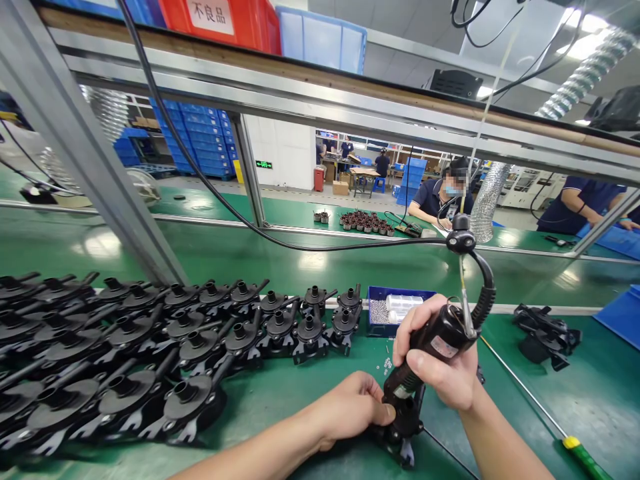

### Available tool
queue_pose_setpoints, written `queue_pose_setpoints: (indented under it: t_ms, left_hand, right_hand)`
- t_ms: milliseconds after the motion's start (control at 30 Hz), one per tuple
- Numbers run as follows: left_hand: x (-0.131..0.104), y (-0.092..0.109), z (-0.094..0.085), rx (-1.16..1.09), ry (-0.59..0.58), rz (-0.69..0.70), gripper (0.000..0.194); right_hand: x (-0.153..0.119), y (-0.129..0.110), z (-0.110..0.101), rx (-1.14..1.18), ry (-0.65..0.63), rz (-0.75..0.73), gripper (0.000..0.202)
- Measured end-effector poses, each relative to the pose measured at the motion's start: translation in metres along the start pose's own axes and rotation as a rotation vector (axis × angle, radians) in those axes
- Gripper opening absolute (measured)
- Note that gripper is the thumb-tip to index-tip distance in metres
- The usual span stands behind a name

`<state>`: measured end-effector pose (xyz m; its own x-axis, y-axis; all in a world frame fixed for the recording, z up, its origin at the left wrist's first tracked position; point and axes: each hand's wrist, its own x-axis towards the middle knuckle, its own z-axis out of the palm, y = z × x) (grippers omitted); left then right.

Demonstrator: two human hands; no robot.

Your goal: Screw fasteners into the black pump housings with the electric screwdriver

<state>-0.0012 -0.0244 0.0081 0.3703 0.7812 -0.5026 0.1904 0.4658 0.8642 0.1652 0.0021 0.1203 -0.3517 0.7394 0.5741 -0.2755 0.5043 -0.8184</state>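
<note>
Left hand [353,408] steadies the work, right hand [454,377] works the driver

I have the right hand wrapped firmly around a black electric screwdriver [434,339], its nose pointing down and its top leaning to the right. The left hand is closed narrow, thumb and fingers pinched at a black assembly [406,423] on the near side of the green tabletop [265,413], right under the driver's nose. The fingertips and the part crowd together there, so I can't see the bit or whether it has seated in a screw.

I judge the step in hand to be driving a fastener into this one piece. Far left of it, rows of similar black assemblies [186,395] fill the tabletop; I would guess these are units of the same batch. Just beyond the hands, a few loose screws [387,364] lie near a blue tray [383,329] of small metal hardware.

As I see it, the next move calls for straight pressure along the driver's axis, with the left hand keeping the piece from twisting. My worry is the left thumb, so close to the nose: a slipping bit could catch it.
</note>
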Motion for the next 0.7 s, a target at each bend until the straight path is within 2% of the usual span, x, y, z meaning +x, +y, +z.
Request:
queue_pose_setpoints:
  t_ms: [100,233,367,533,567,633,700]
  left_hand:
    - [0.0,-0.001,0.0,0.0,0.009,0.001,0.034]
    - [-0.002,0.0,0.001,0.006,0.023,0.0,0.033]
    - [-0.003,0.001,0.002,0.002,0.01,0.052,0.035]
    - [0.002,0.007,-0.007,0.015,-0.098,0.181,0.034]
    - [0.004,0.008,-0.01,0.021,-0.078,0.225,0.033]
    - [0.008,0.007,-0.015,0.131,0.064,0.379,0.024]
    - [0.013,0.003,-0.017,0.404,0.235,0.546,0.024]
  right_hand:
    - [0.001,0.001,0.002,0.0,0.051,0.029,0.028]
    - [0.002,0.001,0.006,-0.011,0.04,0.009,0.029]
    - [0.004,0.001,0.006,0.0,-0.003,0.026,0.027]
    - [0.002,-0.008,-0.006,-0.046,-0.128,0.052,0.022]
    - [0.002,-0.012,-0.009,-0.065,-0.158,0.072,0.02]
    - [0.001,-0.019,-0.016,-0.099,-0.214,0.112,0.019]
    - [0.0,-0.025,-0.02,-0.13,-0.254,0.13,0.019]
